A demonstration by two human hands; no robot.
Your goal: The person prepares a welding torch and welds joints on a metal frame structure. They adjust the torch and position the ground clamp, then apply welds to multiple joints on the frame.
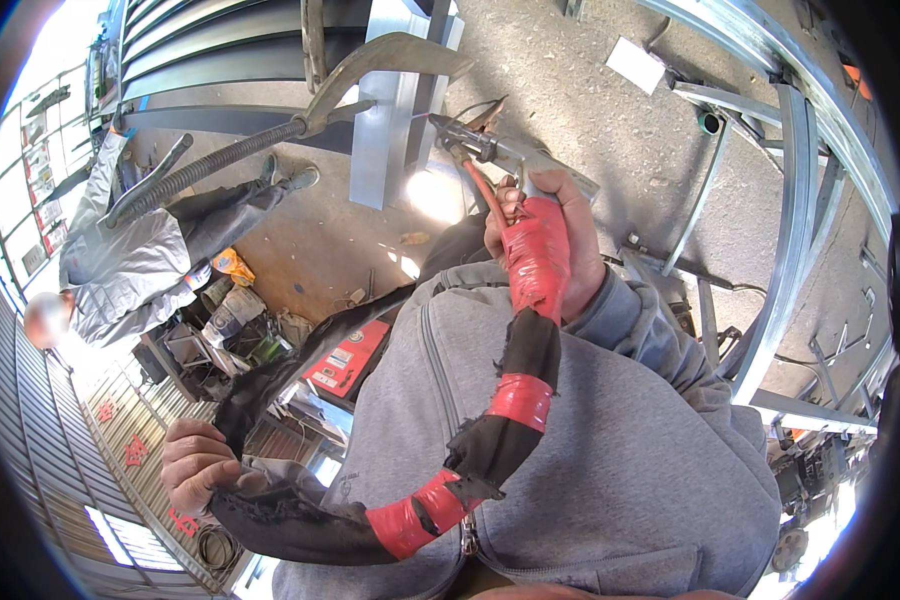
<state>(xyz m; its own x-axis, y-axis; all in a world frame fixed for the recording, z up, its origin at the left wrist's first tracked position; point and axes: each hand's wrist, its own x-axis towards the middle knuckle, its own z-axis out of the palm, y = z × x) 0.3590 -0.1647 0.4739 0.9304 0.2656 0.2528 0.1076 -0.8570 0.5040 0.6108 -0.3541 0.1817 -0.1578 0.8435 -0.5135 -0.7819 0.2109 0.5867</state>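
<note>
My right hand (577,230) is closed round the red-taped handle of a welding torch (538,250). The torch's metal front end points up and left, close to an upright galvanized steel profile (375,150); I cannot tell whether they touch. From the handle a thick cable (505,440), sleeved in black cloth and bound with red tape, curves down across my grey jacket. At the lower left my left hand (200,462) has its fingers wrapped round this black-sleeved cable. A large screw clamp (400,60) with a threaded bar sits against the steel profile, above the torch.
At the left a person in grey workwear (135,255) is near dark slatted metal panels (240,50). Galvanized frames (795,240) stand at the right. A red case (348,358) and a cluttered bench (225,320) lie beyond my left arm. Bright light falls on the concrete floor (570,60).
</note>
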